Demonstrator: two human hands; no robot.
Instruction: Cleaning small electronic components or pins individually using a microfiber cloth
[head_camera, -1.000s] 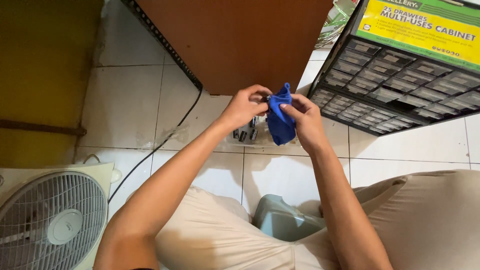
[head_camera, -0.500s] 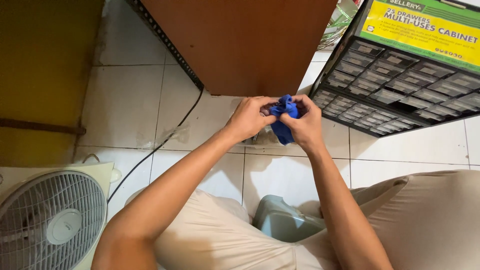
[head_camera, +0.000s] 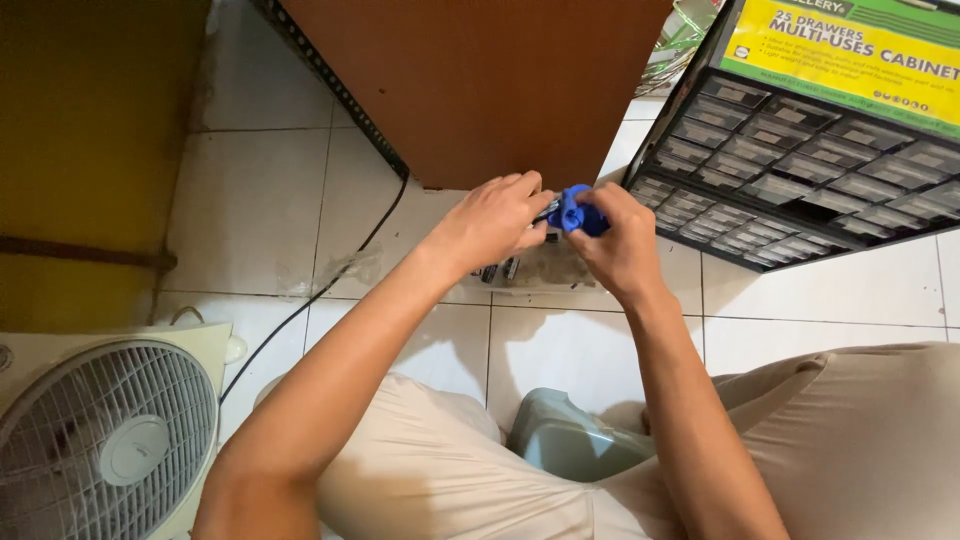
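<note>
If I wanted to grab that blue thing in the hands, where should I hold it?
Probably by the bare blue middle of the blue thing, coming from above. The left hand covers its left end, where a dark tip pokes out, and the right hand wraps the right end, so only the top shows free.

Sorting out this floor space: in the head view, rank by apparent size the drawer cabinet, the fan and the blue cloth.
1. drawer cabinet
2. fan, cropped and nearer the camera, so unsure against the cabinet
3. blue cloth, bunched between both hands
</note>
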